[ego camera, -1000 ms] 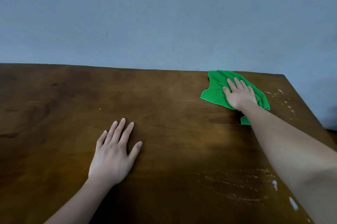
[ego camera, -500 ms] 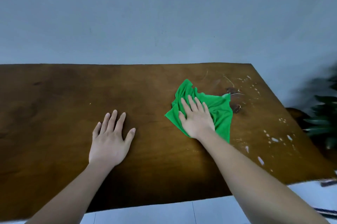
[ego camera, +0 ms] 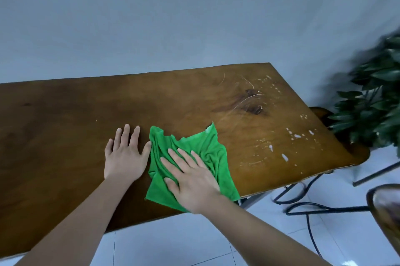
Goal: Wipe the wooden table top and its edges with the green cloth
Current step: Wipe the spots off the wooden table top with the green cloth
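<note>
The green cloth [ego camera: 207, 149] lies crumpled on the brown wooden table top [ego camera: 65, 118], near its front edge. My right hand [ego camera: 192, 179] presses flat on the cloth with straight, spread fingers. My left hand [ego camera: 124, 157] rests flat on the bare wood just left of the cloth, its thumb touching the cloth's edge. White specks and scratch marks [ego camera: 283, 140] dot the table's right end.
A grey wall [ego camera: 173, 17] runs behind the table. A leafy green plant [ego camera: 372, 101] stands off the right end. Dark cables [ego camera: 313, 207] and metal legs lie on the white tiled floor [ego camera: 173, 242]. A round brown seat [ego camera: 387, 211] sits at the right edge.
My right hand has dragged the cloth from the far right corner toward the front edge and left, up against my left hand. The left hand stayed flat on the wood.
</note>
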`<state>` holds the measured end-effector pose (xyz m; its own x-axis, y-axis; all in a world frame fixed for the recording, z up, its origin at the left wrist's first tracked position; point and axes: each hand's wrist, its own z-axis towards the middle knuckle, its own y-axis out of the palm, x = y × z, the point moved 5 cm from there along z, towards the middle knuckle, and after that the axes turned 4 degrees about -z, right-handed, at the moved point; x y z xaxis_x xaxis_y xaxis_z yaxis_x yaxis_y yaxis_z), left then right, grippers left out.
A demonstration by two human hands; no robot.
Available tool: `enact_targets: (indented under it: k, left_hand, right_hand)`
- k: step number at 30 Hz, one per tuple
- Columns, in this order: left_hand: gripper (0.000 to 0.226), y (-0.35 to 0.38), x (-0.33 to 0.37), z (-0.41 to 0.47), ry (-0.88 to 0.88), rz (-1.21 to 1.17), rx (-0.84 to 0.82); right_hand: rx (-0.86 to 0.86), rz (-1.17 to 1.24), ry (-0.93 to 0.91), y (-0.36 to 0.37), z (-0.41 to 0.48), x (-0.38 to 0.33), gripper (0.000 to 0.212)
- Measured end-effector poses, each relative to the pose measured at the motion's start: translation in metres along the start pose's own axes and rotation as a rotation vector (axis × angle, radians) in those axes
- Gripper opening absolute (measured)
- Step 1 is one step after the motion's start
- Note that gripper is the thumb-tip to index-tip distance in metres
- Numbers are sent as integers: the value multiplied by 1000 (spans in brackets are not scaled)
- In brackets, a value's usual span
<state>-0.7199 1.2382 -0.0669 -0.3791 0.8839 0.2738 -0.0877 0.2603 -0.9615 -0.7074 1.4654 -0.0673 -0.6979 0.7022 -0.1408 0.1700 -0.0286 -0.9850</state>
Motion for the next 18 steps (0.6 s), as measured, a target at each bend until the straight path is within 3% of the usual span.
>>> enact_targets:
  k: [9, 18]
  left_hand:
    - [79, -14, 25, -10, 54, -52, 24]
    - [83, 3, 107, -39, 47, -74, -11]
  right_hand:
    - [7, 25, 167, -10, -35, 89, 65]
    - [15, -7, 300, -29, -87, 241, 64]
